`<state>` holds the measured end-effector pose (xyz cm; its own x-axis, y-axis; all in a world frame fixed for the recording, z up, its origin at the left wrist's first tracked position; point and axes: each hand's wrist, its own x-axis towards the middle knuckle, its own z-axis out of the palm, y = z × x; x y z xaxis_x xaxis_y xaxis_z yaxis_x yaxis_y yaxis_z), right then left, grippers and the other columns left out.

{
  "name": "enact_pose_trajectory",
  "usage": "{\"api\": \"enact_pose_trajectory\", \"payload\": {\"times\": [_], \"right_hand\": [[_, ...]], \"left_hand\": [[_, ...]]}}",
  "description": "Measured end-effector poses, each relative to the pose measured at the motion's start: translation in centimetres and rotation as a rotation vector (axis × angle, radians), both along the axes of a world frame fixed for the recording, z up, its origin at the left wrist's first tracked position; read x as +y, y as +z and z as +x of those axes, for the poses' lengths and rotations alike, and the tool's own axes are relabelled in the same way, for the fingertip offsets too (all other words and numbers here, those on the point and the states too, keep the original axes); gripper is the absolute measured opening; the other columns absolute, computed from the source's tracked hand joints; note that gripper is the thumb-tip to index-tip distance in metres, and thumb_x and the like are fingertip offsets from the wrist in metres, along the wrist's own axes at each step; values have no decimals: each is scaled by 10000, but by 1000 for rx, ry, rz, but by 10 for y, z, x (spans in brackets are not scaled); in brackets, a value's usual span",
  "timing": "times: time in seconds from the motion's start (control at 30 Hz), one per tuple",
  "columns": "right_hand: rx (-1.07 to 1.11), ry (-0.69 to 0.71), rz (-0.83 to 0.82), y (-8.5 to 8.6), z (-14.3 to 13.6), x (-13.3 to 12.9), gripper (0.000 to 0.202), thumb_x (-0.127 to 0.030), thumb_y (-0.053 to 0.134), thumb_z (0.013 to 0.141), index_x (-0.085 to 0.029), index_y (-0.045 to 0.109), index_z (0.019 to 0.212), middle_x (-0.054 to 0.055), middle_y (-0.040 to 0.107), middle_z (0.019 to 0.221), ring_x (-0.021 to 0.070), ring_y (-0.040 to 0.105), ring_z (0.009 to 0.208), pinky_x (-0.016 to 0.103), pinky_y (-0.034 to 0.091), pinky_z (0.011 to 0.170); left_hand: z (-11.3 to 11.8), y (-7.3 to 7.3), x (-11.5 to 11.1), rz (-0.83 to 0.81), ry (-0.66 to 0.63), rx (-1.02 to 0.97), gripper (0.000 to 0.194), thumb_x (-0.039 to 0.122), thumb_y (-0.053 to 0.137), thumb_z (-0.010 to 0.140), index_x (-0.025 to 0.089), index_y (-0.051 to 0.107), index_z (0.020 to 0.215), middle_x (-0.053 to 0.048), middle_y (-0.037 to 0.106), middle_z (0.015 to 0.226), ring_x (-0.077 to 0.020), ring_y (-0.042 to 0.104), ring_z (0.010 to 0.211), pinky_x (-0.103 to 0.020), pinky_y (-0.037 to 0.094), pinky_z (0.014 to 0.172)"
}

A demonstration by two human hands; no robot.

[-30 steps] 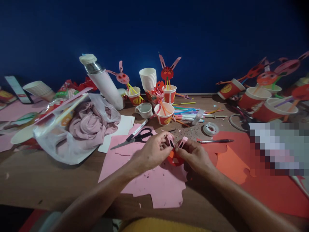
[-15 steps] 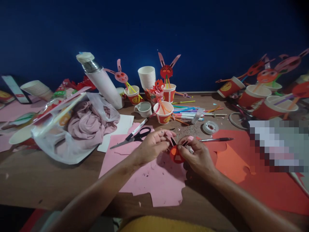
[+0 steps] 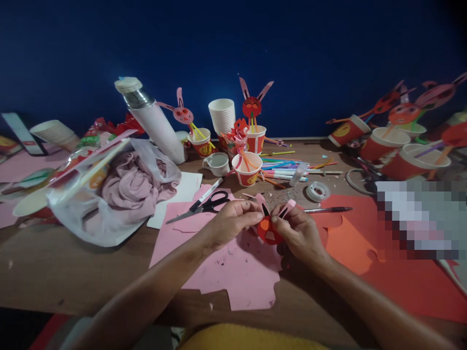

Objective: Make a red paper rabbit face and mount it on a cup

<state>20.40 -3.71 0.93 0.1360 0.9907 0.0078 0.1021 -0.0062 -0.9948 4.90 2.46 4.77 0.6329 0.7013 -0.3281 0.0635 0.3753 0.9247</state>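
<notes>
Over the pink paper sheet (image 3: 233, 272), a red paper rabbit face (image 3: 270, 236) is held up, with orange eye pieces and two pink ears lined in black. My right hand (image 3: 301, 236) pinches it by its right side, thumb in front near the base of the right ear. My left hand (image 3: 233, 221) is closed with thumb and fingertips at the base of the left ear; its lower fingers are curled in. Black-handled scissors (image 3: 209, 206) and a white marker (image 3: 207, 193) lie left of my hands. A pen (image 3: 332, 210) lies to the right.
Behind stand paper cups with finished rabbit figures (image 3: 251, 107), a cup stack (image 3: 222, 115) and scattered markers (image 3: 288, 172). A clear tape roll (image 3: 318, 191) sits right of centre. A plastic bag (image 3: 105, 228) and a leaning flask (image 3: 156, 129) are left; red paper (image 3: 412, 291) is right.
My left fingers have moved down from the tip of the left ear to its base. The face has shifted slightly right, and more of the right ear shows.
</notes>
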Motion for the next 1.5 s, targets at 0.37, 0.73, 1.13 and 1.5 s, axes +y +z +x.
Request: {"api": "enact_pose_trajectory", "payload": {"times": [0.37, 0.73, 1.13, 1.5], "right_hand": [[-16, -3, -27, 5, -2, -1, 119, -299, 532, 784, -195, 554, 730, -38, 535, 602, 100, 468, 507, 222, 368, 483], [41, -50, -88, 6, -3, -1, 159, -350, 579, 758, -191, 592, 747, -33, 568, 575, 98, 479, 441, 222, 398, 435], [132, -17, -76, 0, -1, 1, 164, -347, 586, 768, -189, 576, 811, -26, 593, 671, 109, 531, 545, 223, 439, 505], [105, -28, -28, 13, -6, 5, 109, -267, 589, 697, -169, 560, 660, -29, 553, 589, 92, 485, 524, 203, 403, 497]], "left_hand": [[1, -2, -3, 222, -14, 144, 122, 225, 587, 714, 130, 610, 641, 10, 561, 615, -90, 486, 571, -217, 353, 544], [3, -4, -3, 270, 20, 134, 124, 231, 576, 700, 136, 604, 626, -1, 558, 631, -101, 484, 587, -216, 367, 532], [5, -5, -4, 307, 51, 160, 159, 226, 557, 697, 124, 616, 591, -1, 564, 613, -94, 475, 574, -202, 366, 532], [7, -10, -7, 343, 75, 181, 142, 192, 550, 697, 135, 617, 587, -2, 588, 626, -106, 505, 602, -214, 387, 567]]}}
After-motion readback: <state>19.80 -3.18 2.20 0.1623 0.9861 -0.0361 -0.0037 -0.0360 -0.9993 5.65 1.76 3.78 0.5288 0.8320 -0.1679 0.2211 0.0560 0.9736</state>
